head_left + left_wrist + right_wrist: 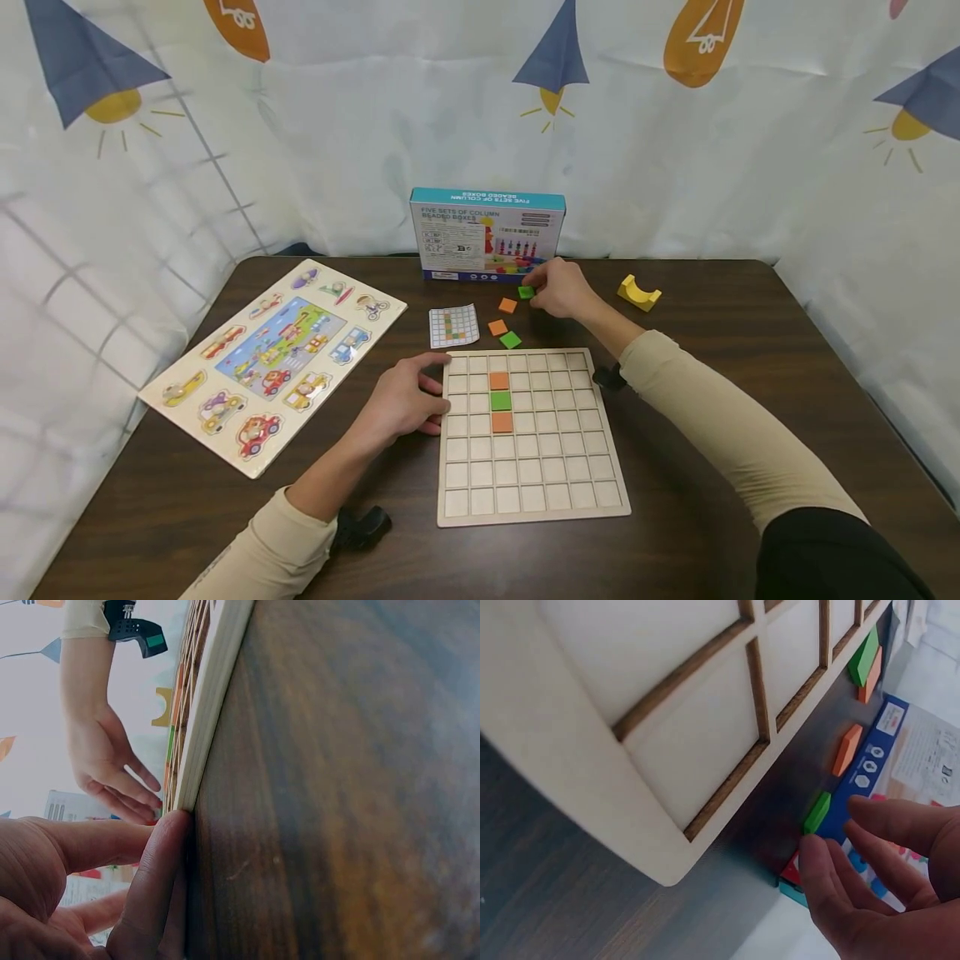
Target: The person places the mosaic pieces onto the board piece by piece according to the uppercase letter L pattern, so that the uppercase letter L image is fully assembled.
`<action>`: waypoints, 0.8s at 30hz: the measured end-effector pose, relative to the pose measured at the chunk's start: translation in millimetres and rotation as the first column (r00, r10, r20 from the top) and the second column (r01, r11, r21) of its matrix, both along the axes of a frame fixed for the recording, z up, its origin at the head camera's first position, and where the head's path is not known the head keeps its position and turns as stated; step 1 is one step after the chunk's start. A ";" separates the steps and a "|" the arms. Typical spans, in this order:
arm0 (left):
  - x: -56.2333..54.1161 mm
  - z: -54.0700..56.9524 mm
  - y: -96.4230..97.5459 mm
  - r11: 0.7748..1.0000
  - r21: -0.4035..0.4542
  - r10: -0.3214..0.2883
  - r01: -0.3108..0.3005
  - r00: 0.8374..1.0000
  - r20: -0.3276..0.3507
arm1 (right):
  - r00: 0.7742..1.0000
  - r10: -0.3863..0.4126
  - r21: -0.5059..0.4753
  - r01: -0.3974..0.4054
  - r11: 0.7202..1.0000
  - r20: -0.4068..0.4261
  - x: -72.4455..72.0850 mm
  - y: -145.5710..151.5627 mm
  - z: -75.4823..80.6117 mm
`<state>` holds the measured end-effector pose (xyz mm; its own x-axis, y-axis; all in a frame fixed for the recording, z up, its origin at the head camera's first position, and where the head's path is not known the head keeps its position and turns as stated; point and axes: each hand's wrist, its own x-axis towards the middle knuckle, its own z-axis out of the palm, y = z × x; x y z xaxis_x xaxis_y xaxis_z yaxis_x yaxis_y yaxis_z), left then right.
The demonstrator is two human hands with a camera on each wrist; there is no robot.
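A wooden grid board (534,521) lies on the table, with two orange tiles and one green tile in a column of its squares. My left hand (405,398) rests against the board's left edge, its fingertips touching the side (214,712). Beyond the board, my right hand (562,287) reaches to a loose green tile (526,292) near the box. In the right wrist view, thumb and fingers stand apart around that green tile (817,813). Nearby lie two orange tiles (507,306) and another green tile (511,340).
A small card with a coloured grid pattern (453,326) lies behind the board. A picture puzzle board (273,367) is at the left. A beaded-boxes carton (487,233) stands at the back edge, and a yellow curved block (639,293) sits to the right.
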<state>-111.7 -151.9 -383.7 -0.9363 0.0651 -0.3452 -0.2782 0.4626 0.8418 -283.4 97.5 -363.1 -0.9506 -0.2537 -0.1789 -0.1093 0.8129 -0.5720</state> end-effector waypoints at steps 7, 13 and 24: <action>0.2 -0.4 -0.1 1.000 -0.001 -0.003 0.003 1.000 -0.013 | 1.000 0.021 0.040 -0.020 0.999 -0.010 -2.8 -2.9 -3.6; 0.3 -1.0 -0.3 1.000 -0.005 -0.008 0.008 1.000 -0.013 | 0.999 0.032 0.069 -0.030 0.997 -0.019 -2.1 -3.5 -5.7; 0.8 -1.5 -0.8 1.000 0.003 -0.011 0.011 1.000 -0.021 | 0.993 0.095 0.083 -0.089 0.993 -0.066 0.3 -3.6 -7.9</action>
<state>-110.9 -152.7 -385.2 -0.9425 0.0766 -0.3255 -0.2556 0.4625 0.8490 -283.1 93.9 -371.0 -0.9346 -0.3285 -0.1363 -0.2231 0.8401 -0.4944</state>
